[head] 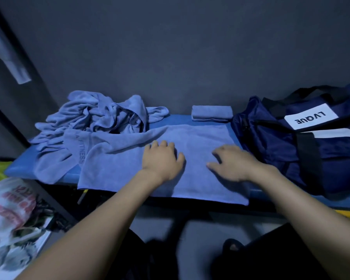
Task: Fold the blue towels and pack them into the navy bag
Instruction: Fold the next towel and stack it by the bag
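Crumpled towel pile at counter left end. Flat blue towel spread mid-counter, near edge hanging off. Left hand flat on it, fingers relaxed; right hand beside it, fingers spread, pressing. Folded towel behind. Navy bag far right on counter.

Towel pile left, bag right, flat towel between, seemingly overhanging bench.
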